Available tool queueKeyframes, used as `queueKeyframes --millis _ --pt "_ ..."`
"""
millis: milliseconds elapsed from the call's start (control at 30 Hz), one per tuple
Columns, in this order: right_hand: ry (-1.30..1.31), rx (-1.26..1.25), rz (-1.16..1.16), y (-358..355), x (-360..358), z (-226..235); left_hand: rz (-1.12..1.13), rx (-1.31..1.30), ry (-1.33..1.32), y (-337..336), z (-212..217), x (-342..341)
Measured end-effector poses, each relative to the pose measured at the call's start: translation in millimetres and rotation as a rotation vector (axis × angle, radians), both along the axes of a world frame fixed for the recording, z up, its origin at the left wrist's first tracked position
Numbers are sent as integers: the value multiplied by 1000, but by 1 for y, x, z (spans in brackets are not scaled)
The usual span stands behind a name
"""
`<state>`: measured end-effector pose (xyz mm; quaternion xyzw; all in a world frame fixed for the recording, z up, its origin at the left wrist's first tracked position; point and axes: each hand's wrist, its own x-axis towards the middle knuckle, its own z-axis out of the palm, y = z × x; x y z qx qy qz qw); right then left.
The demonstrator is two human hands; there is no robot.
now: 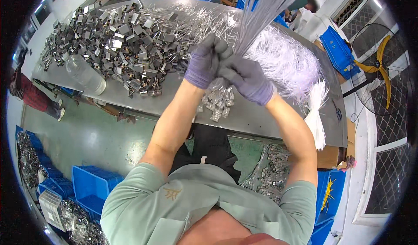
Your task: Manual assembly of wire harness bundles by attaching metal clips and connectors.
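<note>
Both my hands wear grey-purple gloves and meet over the table's front half. My right hand (249,78) is closed around a bundle of thin silvery strands (261,18). The strands fan out upward and away from me. Below the hands hang the bundle's small shiny ends (219,102), just over the tabletop. My left hand (208,61) is curled closed against the bundle's left side; what lies inside its fingers is hidden. To the left spreads a big heap of small dark grey, block-shaped parts with metal bits (130,40). Loose silvery strands (204,20) lie behind my hands.
On the grey metal table (257,118) are a clear plastic bottle (85,74), a pile of translucent strands (283,60) and a white strand bundle (317,114). Blue crates (93,184) stand lower left. A yellow-bladed fan (378,66) is at right. Other people (35,94) are partly visible.
</note>
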<state>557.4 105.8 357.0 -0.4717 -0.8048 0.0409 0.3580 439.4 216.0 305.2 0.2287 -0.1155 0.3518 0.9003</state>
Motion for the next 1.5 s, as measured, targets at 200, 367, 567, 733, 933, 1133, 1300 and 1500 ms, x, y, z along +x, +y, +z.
queueKeyframes --millis 200,367,567,733,933,1133,1300,1500 --pt "-185 1 -300 12 46 1 540 577 530 -22 20 -27" --pt "380 -149 -191 0 39 2 897 879 587 -33 22 -16" --pt "-162 212 -160 -17 25 38 1166 1250 496 -21 15 6" --pt "-321 186 -166 -5 39 43 1374 1547 445 -14 18 7" --pt "-267 180 -205 -4 52 40 1420 1654 435 -11 20 0" --pt "370 -404 -164 -34 44 31 642 840 654 -11 18 -11" --pt "0 -376 -184 -29 41 4 523 699 655 -11 16 -15" --pt "-256 -100 -275 -23 51 18 843 718 601 -14 1 6"
